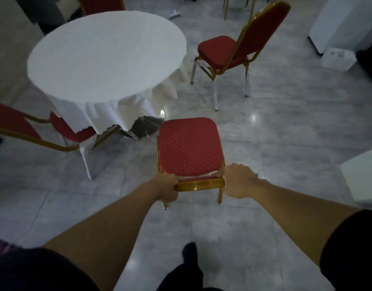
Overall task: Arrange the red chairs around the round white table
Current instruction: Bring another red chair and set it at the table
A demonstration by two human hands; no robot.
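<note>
left hand [167,191] clenched, right hand [237,181] clenched, arms outstretched

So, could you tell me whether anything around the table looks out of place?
The right-hand chair stands well clear of the round white table, while the left chair is tucked under the cloth. Both hands grip the third chair, not yet tucked in.

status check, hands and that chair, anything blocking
Left hand and right hand both gripping the backrest top of the near red chair. Chair short of the round white table. Floor between looks clear.
</note>
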